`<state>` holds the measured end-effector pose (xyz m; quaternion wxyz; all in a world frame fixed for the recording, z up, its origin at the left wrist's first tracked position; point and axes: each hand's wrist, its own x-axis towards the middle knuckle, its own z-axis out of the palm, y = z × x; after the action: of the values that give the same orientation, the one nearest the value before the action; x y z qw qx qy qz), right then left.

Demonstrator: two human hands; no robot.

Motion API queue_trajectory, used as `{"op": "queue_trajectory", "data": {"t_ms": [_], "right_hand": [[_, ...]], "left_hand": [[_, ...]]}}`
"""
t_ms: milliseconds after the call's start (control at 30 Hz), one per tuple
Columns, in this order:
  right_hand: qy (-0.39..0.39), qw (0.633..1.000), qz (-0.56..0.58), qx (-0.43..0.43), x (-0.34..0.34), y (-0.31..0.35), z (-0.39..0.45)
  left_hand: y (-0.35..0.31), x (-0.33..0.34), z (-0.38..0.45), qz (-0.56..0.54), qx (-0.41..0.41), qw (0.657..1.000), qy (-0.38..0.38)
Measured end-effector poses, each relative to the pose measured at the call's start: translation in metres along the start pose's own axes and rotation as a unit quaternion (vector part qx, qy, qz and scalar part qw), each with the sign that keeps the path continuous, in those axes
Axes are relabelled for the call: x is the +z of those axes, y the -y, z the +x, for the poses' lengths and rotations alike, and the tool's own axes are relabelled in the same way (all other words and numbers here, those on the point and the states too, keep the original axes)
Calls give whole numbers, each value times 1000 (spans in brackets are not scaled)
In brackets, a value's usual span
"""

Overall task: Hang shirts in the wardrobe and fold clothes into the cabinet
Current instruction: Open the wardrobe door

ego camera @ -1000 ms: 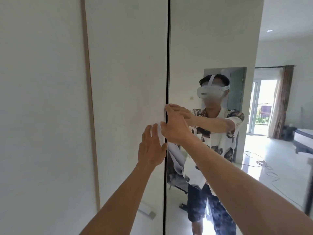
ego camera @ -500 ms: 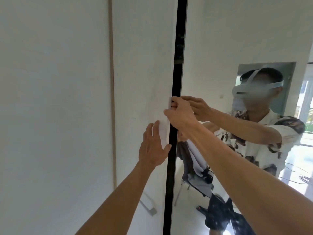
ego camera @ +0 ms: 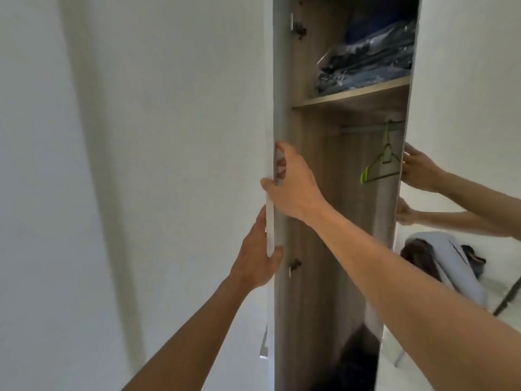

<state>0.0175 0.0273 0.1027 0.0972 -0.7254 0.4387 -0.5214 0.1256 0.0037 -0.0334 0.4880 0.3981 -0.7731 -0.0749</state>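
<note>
The white wardrobe door (ego camera: 183, 165) stands ajar, its edge facing me. My right hand (ego camera: 293, 184) grips that edge at chest height, fingers hooked round it. Just below, my left hand (ego camera: 258, 252) holds the same edge, thumb wrapped onto the inner side. Inside the wood-lined wardrobe, an empty green hanger (ego camera: 380, 167) hangs on the rail (ego camera: 363, 128). Folded jeans in clear plastic (ego camera: 366, 63) lie on the shelf (ego camera: 352, 95) above. No shirt is in either hand.
A mirrored door (ego camera: 465, 80) bounds the opening on the right and reflects my hands and a heap of clothes on a chair (ego camera: 442, 258). A dark garment (ego camera: 358, 359) shows low inside the wardrobe. A metal handle (ego camera: 263, 347) sits low on the white door.
The narrow black gap between the white and mirrored doors has opened wide, showing the wardrobe's inside. My left hand went from flat on the door face to holding its edge.
</note>
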Motion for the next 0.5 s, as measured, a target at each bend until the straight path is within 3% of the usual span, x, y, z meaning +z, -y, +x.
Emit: {"op": "queue_trajectory", "data": {"t_ms": [333, 500], "right_hand": [[24, 984, -124, -123, 122, 22, 46], [29, 978, -154, -136, 177, 26, 85]], "left_hand": [[103, -81, -14, 21, -56, 998, -16], [153, -110, 3, -11, -49, 998, -45]]}}
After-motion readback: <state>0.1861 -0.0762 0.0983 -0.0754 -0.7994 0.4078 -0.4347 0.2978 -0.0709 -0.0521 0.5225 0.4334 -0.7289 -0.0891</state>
